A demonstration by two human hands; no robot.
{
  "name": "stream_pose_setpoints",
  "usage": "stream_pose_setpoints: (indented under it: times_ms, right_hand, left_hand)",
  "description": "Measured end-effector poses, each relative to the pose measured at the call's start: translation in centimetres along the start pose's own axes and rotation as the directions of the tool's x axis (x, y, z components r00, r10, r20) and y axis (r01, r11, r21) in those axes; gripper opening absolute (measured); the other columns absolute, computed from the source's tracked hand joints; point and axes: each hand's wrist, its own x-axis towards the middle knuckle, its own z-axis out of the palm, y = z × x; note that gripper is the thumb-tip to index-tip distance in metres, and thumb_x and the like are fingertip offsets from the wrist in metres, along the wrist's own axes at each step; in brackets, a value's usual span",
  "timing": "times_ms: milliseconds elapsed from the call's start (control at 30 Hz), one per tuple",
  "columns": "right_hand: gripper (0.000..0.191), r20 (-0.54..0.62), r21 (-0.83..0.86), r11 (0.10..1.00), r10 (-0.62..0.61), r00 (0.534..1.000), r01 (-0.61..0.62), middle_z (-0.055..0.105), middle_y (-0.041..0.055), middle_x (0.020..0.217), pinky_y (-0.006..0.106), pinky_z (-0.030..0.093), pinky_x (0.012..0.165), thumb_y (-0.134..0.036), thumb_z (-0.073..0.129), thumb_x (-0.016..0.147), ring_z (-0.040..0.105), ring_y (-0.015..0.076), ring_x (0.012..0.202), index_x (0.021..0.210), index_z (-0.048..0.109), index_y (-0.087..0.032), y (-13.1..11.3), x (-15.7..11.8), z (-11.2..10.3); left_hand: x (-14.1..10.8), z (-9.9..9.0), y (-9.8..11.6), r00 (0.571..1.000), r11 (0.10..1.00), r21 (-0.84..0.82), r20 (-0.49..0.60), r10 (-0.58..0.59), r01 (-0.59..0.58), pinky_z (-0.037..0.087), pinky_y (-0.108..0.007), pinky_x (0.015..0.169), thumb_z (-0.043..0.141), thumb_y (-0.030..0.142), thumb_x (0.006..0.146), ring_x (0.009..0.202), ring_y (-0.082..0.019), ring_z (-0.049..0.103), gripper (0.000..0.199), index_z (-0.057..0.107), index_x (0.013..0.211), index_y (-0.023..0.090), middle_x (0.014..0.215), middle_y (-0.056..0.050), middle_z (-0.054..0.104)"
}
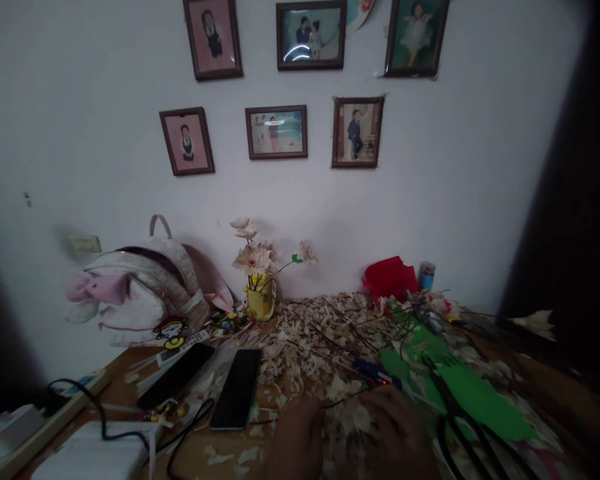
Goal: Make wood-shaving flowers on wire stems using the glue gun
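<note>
My left hand [295, 441] and my right hand [385, 433] are blurred at the bottom edge of the view, close together over scattered pale wood shavings [310, 340]. A thin dark wire [347, 400] runs between them, and both hands seem closed on it. Just beyond my right hand lies a blue glue gun [375, 373]. To its right are black-handled scissors [460, 427] on a green paper sheet [473, 393]. A black smartphone [237, 390] lies to the left of my left hand.
A second dark phone [175, 377], black cables, a white power bank [93, 455] and a power strip [40, 413] occupy the desk's left. A backpack [145, 287], a yellow holder with shaving flowers [260, 300] and red paper [390, 277] stand against the wall.
</note>
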Motion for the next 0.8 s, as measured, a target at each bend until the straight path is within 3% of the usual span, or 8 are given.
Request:
stream_pose_setpoints:
  times_ms: [233,400,467,667,800]
  right_hand:
    - [0.023,0.011,0.087,0.990,0.107,0.994,-0.108,0.068,0.0054,0.087,0.025,0.053,0.072,-0.033,0.048,0.082,0.064,0.0184,0.084,0.085,0.069,-0.024,0.3,0.0,-0.1]
    - [0.028,-0.170,0.197,0.940,0.312,0.935,-0.278,0.069,0.0067,0.088,0.028,0.053,0.076,-0.042,0.052,0.075,0.063,0.0206,0.084,0.083,0.068,-0.021,-0.3,0.2,-0.1]
    - [0.028,-0.191,0.226,0.924,0.353,0.916,-0.309,0.068,0.0066,0.085,0.029,0.053,0.074,-0.042,0.052,0.072,0.063,0.0210,0.082,0.081,0.068,-0.021,-0.5,0.4,-0.2]
    - [0.024,-0.028,0.280,0.852,0.468,0.883,-0.443,0.070,0.0064,0.084,0.030,0.051,0.078,-0.042,0.059,0.062,0.062,0.0242,0.086,0.071,0.070,-0.022,-0.6,1.0,-0.4]
    - [0.026,0.087,0.319,0.757,0.575,0.813,-0.570,0.069,0.0048,0.067,0.028,0.052,0.062,-0.044,0.057,0.061,0.063,0.0225,0.069,0.065,0.068,-0.021,-2.2,1.3,-0.6]
  left_hand:
    - [0.2,-0.1,-0.2,0.996,0.994,-0.056,0.008,-0.092,0.092,0.041,-0.031,0.073,0.032,0.026,0.086,0.084,-0.022,0.057,0.029,0.061,0.088,0.020,0.087,-0.007,0.065]
    - [0.6,-0.5,-0.8,0.987,0.968,-0.194,0.034,-0.158,0.162,0.042,-0.031,0.079,0.029,0.033,0.087,0.091,-0.022,0.059,0.034,0.059,0.096,0.018,0.097,-0.009,0.067]
    - [0.8,-0.6,-1.0,0.985,0.957,-0.233,0.065,-0.160,0.171,0.042,-0.030,0.082,0.029,0.032,0.087,0.095,-0.021,0.059,0.035,0.060,0.099,0.020,0.102,-0.008,0.067]
    - [0.7,-0.6,-0.6,0.984,0.983,-0.091,0.098,-0.151,0.160,0.042,-0.028,0.074,0.030,0.029,0.087,0.087,-0.022,0.062,0.033,0.061,0.090,0.020,0.091,-0.007,0.070]
    - [0.4,-0.8,0.4,0.978,0.989,0.036,0.146,-0.150,0.146,0.041,-0.027,0.068,0.030,0.027,0.087,0.081,-0.021,0.063,0.031,0.060,0.083,0.021,0.083,-0.006,0.070]
